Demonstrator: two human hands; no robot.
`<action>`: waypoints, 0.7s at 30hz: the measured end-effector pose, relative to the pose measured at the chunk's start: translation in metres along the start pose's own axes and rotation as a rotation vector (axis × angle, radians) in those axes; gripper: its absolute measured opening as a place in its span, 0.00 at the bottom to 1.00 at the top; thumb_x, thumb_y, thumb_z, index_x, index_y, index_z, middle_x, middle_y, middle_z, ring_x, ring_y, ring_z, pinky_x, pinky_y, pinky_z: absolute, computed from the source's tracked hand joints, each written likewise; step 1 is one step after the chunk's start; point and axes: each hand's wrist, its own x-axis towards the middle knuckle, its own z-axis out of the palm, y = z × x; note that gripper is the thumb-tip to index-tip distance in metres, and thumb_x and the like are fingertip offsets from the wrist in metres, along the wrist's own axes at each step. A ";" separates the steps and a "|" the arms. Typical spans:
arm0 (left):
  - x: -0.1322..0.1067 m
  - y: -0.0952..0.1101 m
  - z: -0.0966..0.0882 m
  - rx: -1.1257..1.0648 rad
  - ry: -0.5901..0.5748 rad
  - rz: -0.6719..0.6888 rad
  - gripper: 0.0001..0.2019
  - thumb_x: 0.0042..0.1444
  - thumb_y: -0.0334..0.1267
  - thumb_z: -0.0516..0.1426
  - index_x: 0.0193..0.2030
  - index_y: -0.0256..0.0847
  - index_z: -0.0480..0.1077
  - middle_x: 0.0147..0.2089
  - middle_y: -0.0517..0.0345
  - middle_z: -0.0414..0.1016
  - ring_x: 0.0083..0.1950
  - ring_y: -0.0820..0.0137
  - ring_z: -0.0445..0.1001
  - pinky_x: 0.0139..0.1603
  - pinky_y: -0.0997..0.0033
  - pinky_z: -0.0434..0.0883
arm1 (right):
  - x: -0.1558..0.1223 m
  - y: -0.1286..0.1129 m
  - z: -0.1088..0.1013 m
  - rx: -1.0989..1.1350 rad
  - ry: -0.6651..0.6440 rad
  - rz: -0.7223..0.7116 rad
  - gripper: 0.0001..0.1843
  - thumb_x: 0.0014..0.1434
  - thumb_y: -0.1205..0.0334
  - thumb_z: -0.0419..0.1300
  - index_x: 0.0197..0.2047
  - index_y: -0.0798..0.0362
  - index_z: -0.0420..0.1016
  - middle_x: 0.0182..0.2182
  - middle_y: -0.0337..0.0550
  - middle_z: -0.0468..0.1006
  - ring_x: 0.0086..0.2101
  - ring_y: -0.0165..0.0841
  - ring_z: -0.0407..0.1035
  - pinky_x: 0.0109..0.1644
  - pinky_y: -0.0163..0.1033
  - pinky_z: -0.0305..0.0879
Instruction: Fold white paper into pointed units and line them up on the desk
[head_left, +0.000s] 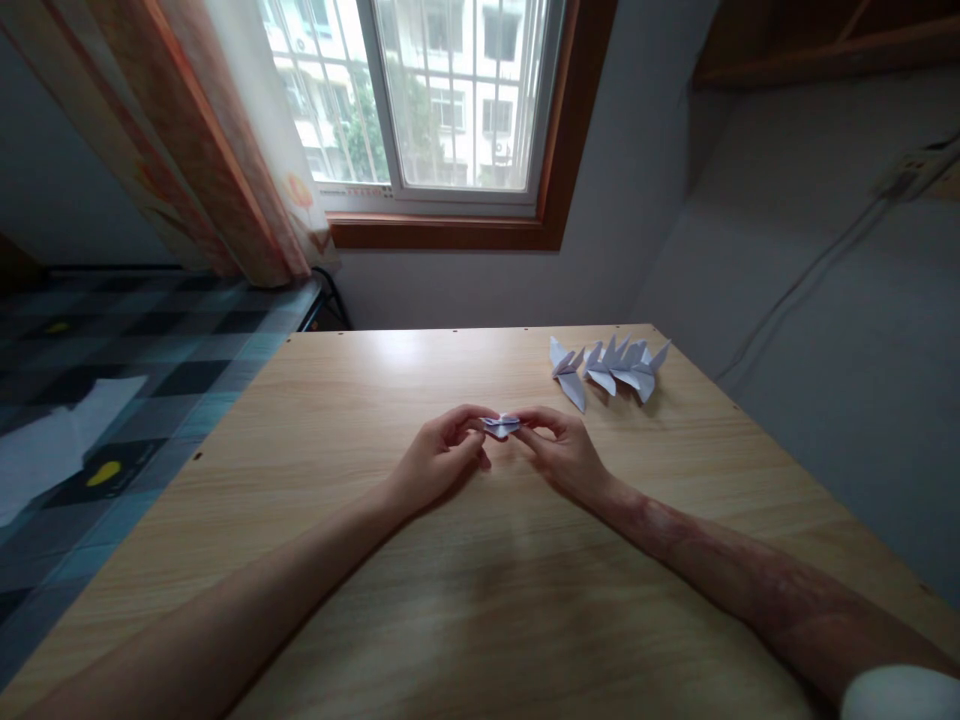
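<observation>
A small piece of folded white paper [501, 426] is held between my two hands over the middle of the table. My left hand [447, 446] pinches its left end between thumb and fingers. On the other end, the thumb and fingers of my right hand [562, 448] are closed. Creased layers show along the paper's middle, while both its ends are partly hidden by fingertips. Beyond my right hand, several folded white paper pieces with pointed, wing-like flaps [628, 370] stand in a row, with one such piece [568, 374] at the row's left end.
The light wooden table [360, 390] reaches back toward a window [457, 100] and wall. To the left is a checked bed cover [187, 340] with white paper sheets [60, 450] on it. A rounded white object [900, 692] shows at the bottom right. A cable [806, 270] hangs along the right wall.
</observation>
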 end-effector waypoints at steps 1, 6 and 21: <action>-0.001 0.001 0.000 0.039 0.000 0.004 0.16 0.69 0.46 0.65 0.56 0.37 0.80 0.46 0.49 0.85 0.35 0.69 0.80 0.37 0.71 0.77 | 0.000 -0.001 0.000 -0.013 0.005 -0.015 0.12 0.66 0.48 0.73 0.45 0.46 0.91 0.42 0.46 0.90 0.45 0.43 0.83 0.50 0.46 0.78; 0.001 -0.003 -0.001 0.270 0.112 0.162 0.12 0.69 0.45 0.66 0.49 0.40 0.86 0.40 0.52 0.81 0.37 0.70 0.75 0.35 0.74 0.72 | 0.002 -0.001 -0.001 -0.047 0.022 -0.149 0.08 0.66 0.50 0.75 0.43 0.43 0.91 0.38 0.43 0.85 0.40 0.39 0.78 0.46 0.45 0.76; -0.001 -0.006 -0.001 0.219 0.061 0.062 0.17 0.70 0.52 0.64 0.42 0.37 0.82 0.35 0.56 0.81 0.33 0.71 0.74 0.34 0.75 0.70 | -0.002 -0.001 0.000 0.059 -0.069 0.092 0.20 0.61 0.41 0.76 0.40 0.50 0.86 0.33 0.42 0.86 0.35 0.37 0.79 0.41 0.41 0.74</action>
